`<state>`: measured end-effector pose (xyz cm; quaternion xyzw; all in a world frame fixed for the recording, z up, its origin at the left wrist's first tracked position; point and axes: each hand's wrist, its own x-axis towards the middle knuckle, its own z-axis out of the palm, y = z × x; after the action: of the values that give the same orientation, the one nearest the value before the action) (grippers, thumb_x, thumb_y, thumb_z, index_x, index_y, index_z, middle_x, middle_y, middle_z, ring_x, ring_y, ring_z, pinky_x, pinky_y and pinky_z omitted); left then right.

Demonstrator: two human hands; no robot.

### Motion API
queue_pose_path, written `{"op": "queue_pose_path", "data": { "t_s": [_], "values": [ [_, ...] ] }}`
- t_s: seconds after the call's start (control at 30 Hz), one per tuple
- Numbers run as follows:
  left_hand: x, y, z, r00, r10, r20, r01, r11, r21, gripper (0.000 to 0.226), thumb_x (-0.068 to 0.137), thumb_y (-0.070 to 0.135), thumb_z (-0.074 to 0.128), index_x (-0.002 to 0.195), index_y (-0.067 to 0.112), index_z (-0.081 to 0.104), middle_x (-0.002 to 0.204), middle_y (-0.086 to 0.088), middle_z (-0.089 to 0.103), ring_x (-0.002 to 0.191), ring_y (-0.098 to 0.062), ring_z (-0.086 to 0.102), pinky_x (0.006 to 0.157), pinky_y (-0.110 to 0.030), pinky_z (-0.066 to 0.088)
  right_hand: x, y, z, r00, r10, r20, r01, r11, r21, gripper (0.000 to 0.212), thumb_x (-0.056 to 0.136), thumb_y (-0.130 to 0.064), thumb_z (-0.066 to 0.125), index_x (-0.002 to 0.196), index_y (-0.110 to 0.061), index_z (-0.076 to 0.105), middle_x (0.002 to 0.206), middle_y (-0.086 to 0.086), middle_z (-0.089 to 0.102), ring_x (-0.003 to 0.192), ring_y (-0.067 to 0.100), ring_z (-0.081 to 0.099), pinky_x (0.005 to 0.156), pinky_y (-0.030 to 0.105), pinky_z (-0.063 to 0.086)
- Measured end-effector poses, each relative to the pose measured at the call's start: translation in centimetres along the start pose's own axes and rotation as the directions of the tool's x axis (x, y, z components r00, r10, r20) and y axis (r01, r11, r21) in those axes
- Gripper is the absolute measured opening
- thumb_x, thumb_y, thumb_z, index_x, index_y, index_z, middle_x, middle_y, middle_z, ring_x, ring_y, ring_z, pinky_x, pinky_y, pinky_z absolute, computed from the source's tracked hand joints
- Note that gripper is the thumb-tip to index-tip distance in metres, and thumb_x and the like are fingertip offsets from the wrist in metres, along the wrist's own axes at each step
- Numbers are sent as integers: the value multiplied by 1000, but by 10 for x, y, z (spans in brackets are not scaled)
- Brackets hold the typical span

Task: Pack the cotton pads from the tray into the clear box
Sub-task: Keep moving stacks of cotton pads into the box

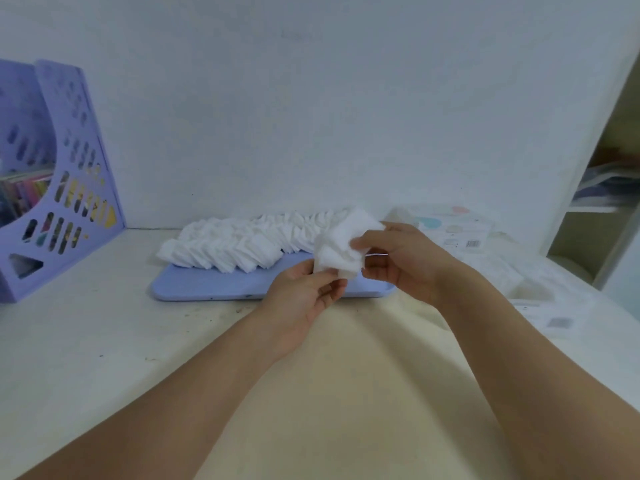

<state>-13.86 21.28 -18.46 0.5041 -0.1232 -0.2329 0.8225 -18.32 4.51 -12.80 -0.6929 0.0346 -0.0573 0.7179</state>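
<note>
We hold a small bunch of cotton pads (pixel 341 244) up between both hands, above the near right part of the tray (pixel 221 284). The pads are white, square and soft-edged, fanned unevenly so that their corners stick out at different angles. Our left hand (pixel 304 299) pinches the lower edge of the bunch between thumb and fingertips, palm turned up toward us. Our right hand (pixel 401 261) grips the bunch from the right side, thumb pressed on its front face and fingers curled behind. The tray is a flat, pale blue-lilac slab with rounded corners, lying on the cream worktop (pixel 104 341) close to the white wall (pixel 311 98). Along its far side lie the remaining pads (pixel 235 245), a long overlapping row of white squares leaning like tipped tiles, spilling a little past the tray's left far corner. To the right of the tray, on the worktop, sits the clear box (pixel 512 271); it is blurred and we cannot tell what lies inside it. A lilac file rack (pixel 65 188) holding colourful items stands at the far left.
</note>
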Motion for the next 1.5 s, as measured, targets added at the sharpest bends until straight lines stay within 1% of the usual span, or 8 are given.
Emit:
{"op": "queue_pose_path", "data": {
  "t_s": [0.27,0.5,0.77,1.0,1.1,1.17,1.27,1.5],
  "values": [
    [0,10,-7,998,21,56,-31,985,171,20,97,1,56,110,0,72,111,-17,75,98,-24,72,80,-27,61,2,7,-6,1000,-3,13,4,998,-65,24,87,0,70,111,-1,72,98,13,76,81,21,73,70,26,59],
    [0,12,-4,994,-26,109,15,995,94,28,100,-1,45,120,-3,65,114,-20,73,103,-28,73,84,-30,61,1,6,-9,998,41,45,-40,999,-25,28,88,-1,68,115,3,71,112,21,74,95,28,72,89,35,61],
    [3,10,-8,997,-14,72,4,991,136,24,98,9,60,120,0,66,109,-14,76,99,-23,75,81,-28,62,0,7,-3,1000,0,-3,-1,983,-183,29,84,0,74,113,-5,72,102,12,76,80,17,71,70,24,59],
    [2,12,-10,999,-1,52,-5,993,120,24,99,9,58,120,-1,65,113,-16,75,103,-27,74,82,-28,61,5,11,6,907,-411,-92,344,850,-400,11,88,-2,73,98,-6,75,88,7,75,72,12,63,66,23,52],
    [1,12,-10,1000,-7,24,5,995,99,25,99,9,59,120,-3,65,112,-19,74,101,-29,74,78,-28,62,2,-4,-8,912,-372,-170,353,926,-134,10,93,-3,66,100,-3,72,87,8,71,77,16,62,66,27,47],
    [1,12,-10,1000,-4,31,0,994,111,24,99,10,59,119,-1,66,112,-19,74,100,-28,74,77,-28,61,-2,-15,-19,949,-315,-33,314,949,-36,13,94,-3,64,99,-10,74,88,6,69,76,18,59,64,26,44],
    [0,12,-9,998,2,58,-10,991,132,22,99,10,57,116,6,69,109,-16,76,96,-27,75,73,-27,60,-9,-12,-14,953,-248,175,295,892,-342,13,91,-2,70,102,-9,72,83,6,67,69,15,57,59,24,45],
    [-3,15,-6,999,-23,45,14,985,174,22,100,16,53,108,11,73,99,-13,77,82,-25,76,66,-28,60,-5,1,1,947,-322,1,282,827,-486,36,78,-2,84,111,-8,70,91,8,68,68,13,59,61,16,48]
  ]
}}
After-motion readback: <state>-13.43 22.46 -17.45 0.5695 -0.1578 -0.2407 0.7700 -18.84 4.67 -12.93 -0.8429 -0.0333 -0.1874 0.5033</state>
